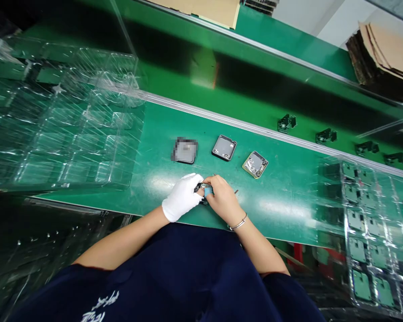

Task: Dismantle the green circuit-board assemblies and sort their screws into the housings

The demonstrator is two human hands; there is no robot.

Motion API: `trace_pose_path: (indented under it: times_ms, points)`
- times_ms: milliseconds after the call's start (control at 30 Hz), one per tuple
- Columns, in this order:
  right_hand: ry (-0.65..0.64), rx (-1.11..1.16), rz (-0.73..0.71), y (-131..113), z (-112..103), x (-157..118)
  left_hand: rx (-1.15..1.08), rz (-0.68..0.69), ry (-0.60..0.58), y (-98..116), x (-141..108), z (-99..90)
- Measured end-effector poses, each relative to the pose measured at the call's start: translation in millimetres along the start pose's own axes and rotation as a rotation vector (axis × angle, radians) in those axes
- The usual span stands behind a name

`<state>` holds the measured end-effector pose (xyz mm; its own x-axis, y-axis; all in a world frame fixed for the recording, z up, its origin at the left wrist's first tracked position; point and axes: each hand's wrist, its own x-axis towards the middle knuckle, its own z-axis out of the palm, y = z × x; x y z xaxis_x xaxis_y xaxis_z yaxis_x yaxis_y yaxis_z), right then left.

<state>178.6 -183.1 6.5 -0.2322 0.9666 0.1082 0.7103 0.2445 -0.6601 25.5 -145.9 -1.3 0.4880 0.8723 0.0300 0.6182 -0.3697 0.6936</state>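
Note:
My left hand (183,197), in a white glove with some fingertips bare, is closed on a small dark electronic part (204,201) near the front edge of the bench. Bare but for a metal bracelet at the wrist, my right hand (224,200) pinches at the same part from the other side. A bit of light blue (208,191) shows between the hands; I cannot tell what it is. Beyond them lie three square device housings: a grey one (186,152), a dark-rimmed one (224,147), and one with a yellowish edge and a metallic inside (255,164).
Clear plastic trays (70,134) are stacked at left. Another clear tray (347,250) at right holds several green boards (361,286). Several dark small parts (287,123) stand along the rear strip. Cardboard sheets (389,49) lie on the upper shelf (289,40).

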Motion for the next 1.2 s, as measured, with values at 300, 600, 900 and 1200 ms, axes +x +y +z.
trace_pose_path:
  times_ms: [300, 600, 900, 1200]
  points:
    - [-0.090, -0.005, -0.009, 10.1, -22.6, 17.2, -0.164, -0.018, -0.005, -4.0, -0.3, 0.4]
    - [-0.219, -0.948, 0.045, 72.6, -62.0, 107.5, -0.259, -0.084, -0.001, 1.3, -1.5, -6.3]
    - [-0.248, -0.986, 0.010, 120.2, -56.6, 122.4, -0.186, -0.063, -0.157, -10.2, -0.8, -16.2]
    - [-0.156, -0.965, -0.083, 117.5, -60.6, 118.0, -0.221, -0.056, -0.049, -18.0, 4.0, -23.9]
